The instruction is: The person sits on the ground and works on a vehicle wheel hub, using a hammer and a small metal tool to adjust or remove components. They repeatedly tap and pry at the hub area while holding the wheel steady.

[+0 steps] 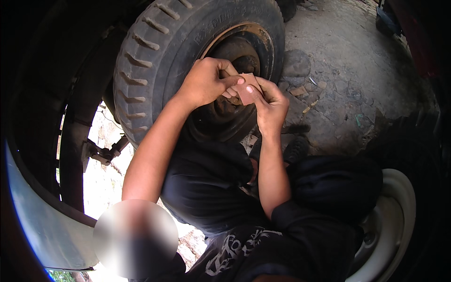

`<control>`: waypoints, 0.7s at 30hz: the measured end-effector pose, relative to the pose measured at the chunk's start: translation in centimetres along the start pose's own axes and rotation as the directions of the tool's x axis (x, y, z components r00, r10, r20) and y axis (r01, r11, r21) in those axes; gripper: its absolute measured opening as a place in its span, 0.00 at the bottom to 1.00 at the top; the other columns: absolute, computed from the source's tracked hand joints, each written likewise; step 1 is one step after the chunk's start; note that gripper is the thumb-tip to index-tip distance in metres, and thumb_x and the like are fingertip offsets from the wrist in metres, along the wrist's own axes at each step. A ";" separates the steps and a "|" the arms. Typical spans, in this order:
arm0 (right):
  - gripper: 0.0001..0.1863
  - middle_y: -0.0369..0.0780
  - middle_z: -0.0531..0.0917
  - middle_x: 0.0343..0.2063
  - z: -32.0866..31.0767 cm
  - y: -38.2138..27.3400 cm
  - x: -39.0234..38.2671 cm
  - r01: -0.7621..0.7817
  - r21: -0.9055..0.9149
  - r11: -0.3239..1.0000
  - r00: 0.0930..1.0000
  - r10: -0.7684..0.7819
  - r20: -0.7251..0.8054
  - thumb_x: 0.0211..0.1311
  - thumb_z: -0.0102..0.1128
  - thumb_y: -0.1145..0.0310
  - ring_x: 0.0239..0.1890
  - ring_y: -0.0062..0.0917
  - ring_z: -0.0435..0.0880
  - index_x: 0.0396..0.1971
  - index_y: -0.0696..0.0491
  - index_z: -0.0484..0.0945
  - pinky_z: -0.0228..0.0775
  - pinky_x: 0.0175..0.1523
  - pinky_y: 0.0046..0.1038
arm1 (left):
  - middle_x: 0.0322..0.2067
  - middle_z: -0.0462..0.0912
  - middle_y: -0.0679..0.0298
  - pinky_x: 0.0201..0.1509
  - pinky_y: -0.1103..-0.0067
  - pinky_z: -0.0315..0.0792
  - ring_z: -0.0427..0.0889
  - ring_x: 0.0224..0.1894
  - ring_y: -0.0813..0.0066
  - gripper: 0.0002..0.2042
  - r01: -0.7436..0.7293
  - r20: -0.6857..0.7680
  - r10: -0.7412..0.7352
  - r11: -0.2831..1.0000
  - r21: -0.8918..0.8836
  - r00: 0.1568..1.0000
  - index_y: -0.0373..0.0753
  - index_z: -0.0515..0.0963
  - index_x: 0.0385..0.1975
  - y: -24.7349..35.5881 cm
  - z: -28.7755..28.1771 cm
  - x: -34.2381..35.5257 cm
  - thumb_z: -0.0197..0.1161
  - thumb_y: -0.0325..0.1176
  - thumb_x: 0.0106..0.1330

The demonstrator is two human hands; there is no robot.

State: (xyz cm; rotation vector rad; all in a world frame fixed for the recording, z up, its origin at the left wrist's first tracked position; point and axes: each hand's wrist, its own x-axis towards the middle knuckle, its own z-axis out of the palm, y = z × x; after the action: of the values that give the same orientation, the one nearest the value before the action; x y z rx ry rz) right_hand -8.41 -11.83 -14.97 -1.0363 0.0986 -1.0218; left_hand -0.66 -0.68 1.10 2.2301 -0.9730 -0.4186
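Note:
Between my two hands is a small, flat, reddish-brown square that looks like a piece of sandpaper (246, 96). My left hand (205, 83) is closed on its left edge, thumb on top and fingers curled beneath. On the other side my right hand (272, 107) pinches it, its thumb pressed on the face. Both hands are in front of the large vehicle wheel, with its ribbed black tyre (157, 75) and rusty brown rim (258, 30). Part of the hub (246, 62) is hidden behind my hands and the square.
A pale metal wheel rim (399, 192) is at the lower right beside my leg. Blue-grey bodywork (42, 211) curves along the lower left, below a dark metal bracket (105, 152). Stones and scraps, including a green bit (359, 120), litter the dusty ground (338, 47).

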 end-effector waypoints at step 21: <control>0.18 0.50 0.89 0.57 0.2 0.7 -0.3 0.173 0.202 0.964 0.970 -0.203 0.136 0.74 0.68 0.77 0.57 0.31 0.90 0.60 0.63 0.86 0.85 0.60 0.30 | 0.40 0.93 0.50 0.49 0.72 0.92 0.95 0.44 0.64 0.10 -0.016 0.011 0.022 0.915 -0.404 1.000 0.24 0.85 0.48 -1.1 0.6 0.2 0.67 0.27 0.79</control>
State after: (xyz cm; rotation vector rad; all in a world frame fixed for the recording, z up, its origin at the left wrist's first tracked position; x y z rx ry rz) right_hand -8.03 -11.41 -15.50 -0.9600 -0.2259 -1.0955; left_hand -0.24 -0.55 -0.04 1.8431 -0.8276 -0.5727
